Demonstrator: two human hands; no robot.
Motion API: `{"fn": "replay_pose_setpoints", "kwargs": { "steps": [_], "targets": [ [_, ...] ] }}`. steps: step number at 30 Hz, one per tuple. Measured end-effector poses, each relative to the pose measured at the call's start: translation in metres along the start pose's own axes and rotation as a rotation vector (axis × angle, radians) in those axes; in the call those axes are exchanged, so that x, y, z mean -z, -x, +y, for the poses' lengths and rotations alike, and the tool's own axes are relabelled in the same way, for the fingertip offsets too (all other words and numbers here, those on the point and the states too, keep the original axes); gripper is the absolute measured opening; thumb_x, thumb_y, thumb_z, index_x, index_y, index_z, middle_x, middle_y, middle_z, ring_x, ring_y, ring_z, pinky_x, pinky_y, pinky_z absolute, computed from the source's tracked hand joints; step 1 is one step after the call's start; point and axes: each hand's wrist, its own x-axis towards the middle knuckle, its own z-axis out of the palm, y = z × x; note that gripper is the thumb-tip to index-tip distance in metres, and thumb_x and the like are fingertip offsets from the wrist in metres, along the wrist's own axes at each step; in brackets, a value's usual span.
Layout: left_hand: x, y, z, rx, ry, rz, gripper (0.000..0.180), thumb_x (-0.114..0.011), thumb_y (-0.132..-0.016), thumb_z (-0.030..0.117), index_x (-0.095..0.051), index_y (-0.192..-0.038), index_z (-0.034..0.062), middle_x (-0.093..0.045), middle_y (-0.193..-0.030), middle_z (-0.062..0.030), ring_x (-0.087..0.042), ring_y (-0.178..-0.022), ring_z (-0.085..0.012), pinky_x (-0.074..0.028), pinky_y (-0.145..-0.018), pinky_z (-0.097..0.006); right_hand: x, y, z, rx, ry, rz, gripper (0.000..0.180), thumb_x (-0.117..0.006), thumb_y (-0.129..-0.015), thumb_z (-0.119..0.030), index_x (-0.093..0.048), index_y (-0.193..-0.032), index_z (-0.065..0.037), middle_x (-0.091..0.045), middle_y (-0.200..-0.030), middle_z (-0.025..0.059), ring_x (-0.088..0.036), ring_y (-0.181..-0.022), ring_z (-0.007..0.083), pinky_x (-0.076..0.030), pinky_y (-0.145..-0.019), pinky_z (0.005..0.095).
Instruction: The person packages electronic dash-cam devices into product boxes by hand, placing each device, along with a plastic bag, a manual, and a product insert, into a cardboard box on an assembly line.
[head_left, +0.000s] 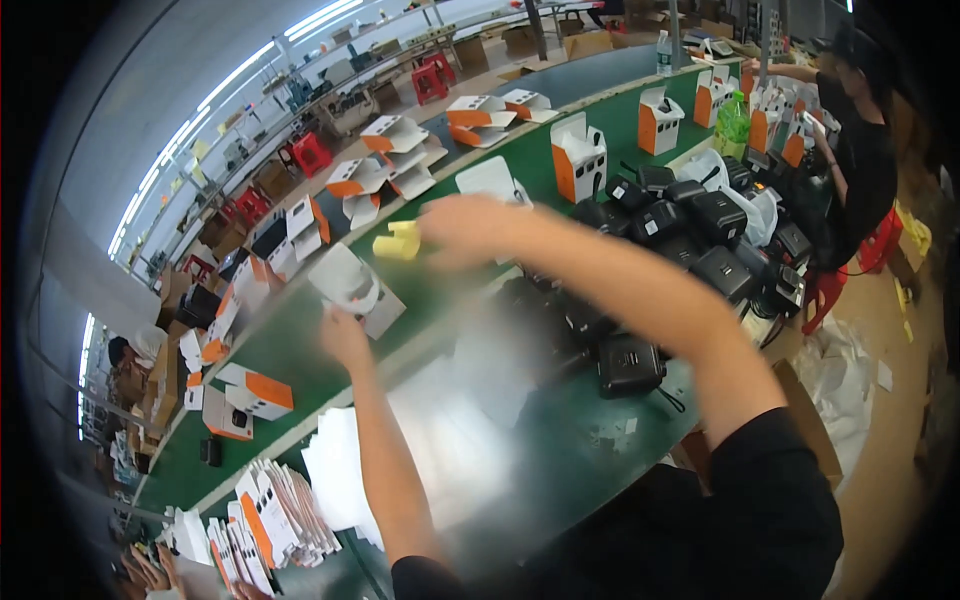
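Observation:
My left hand (pixel 346 338) grips the near edge of an open white cardboard box (pixel 382 315) on the green conveyor belt. My right hand (pixel 468 232), smeared by motion, is stretched across the belt beyond that box. Right at its fingertips is a yellow, tube-like piece (pixel 398 243); whether the fingers hold it is too blurred to tell. Behind the right hand, another open box with a white flap (pixel 492 180) is partly hidden. Black boxy devices with wrist straps (pixel 632 364) lie heaped under and beyond my right forearm.
Orange-and-white boxes (pixel 578 160) line the belt (pixel 330 365). Folded cartons (pixel 285 515) and white sheets (pixel 338 465) lie at my left. A green bottle (pixel 733 125) stands by the heap. A co-worker (pixel 862 150) sits at far right; another person's hands (pixel 150 570) show at lower left.

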Motion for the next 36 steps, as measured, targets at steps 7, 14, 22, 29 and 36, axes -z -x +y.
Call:
{"fn": "replay_pose_setpoints", "kwargs": {
  "steps": [7,14,22,29,36],
  "targets": [
    [0.069,0.104,0.031,-0.219,-0.347,-0.272,0.031,-0.072,-0.093,0.033,-0.063,-0.096,0.0040,-0.065,-0.084,-0.0131,-0.062,-0.074,-0.0237,-0.050,-0.070,-0.036,0.021,0.162,0.083,-0.641,-0.145,-0.688,0.103,-0.073,-0.067,-0.080,-0.065,-0.123,0.007,-0.072,-0.109,0.0233,-0.070,-0.103,0.0326,-0.054,-0.089,0.0388],
    [0.092,0.202,0.020,-0.322,-0.620,-0.285,0.037,-0.077,-0.086,0.032,-0.061,-0.105,0.0044,-0.062,-0.104,-0.0151,-0.063,-0.095,-0.0340,-0.051,-0.083,-0.042,-0.010,0.169,0.074,-0.471,-0.215,-0.315,0.105,-0.082,-0.059,-0.075,-0.064,-0.121,0.007,-0.069,-0.110,0.0258,-0.068,-0.105,0.0362,-0.053,-0.091,0.0384],
    [0.098,0.193,-0.005,-0.300,-0.624,-0.299,0.021,-0.072,-0.089,0.020,-0.065,-0.097,0.0020,-0.063,-0.095,-0.0150,-0.062,-0.092,-0.0327,-0.050,-0.080,-0.041,-0.016,0.152,0.016,-0.339,-0.837,0.435,0.089,-0.092,-0.070,-0.040,-0.051,-0.136,0.003,-0.064,-0.121,0.0202,-0.064,-0.113,0.0275,-0.050,-0.098,0.0364],
    [0.095,0.201,0.002,-0.415,-0.559,-0.286,0.012,-0.063,-0.093,0.010,-0.066,-0.091,-0.0010,-0.063,-0.086,-0.0156,-0.062,-0.085,-0.0320,-0.050,-0.079,-0.042,-0.079,0.109,-0.079,-0.471,-2.166,0.307,0.050,-0.066,-0.095,-0.055,-0.061,-0.123,-0.013,-0.067,-0.114,-0.0003,-0.063,-0.105,0.0161,-0.053,-0.084,0.0389],
    [0.108,0.201,0.021,-0.290,-0.330,-0.147,0.016,-0.061,-0.099,0.012,-0.066,-0.102,-0.0032,-0.070,-0.082,-0.0115,-0.064,-0.072,-0.0193,-0.051,-0.071,-0.031,-0.140,0.103,-0.085,-0.599,-2.088,0.117,0.048,-0.072,-0.094,-0.044,-0.064,-0.116,-0.001,-0.068,-0.109,0.0057,-0.065,-0.099,0.0151,-0.053,-0.086,0.0326]
  ]
}}
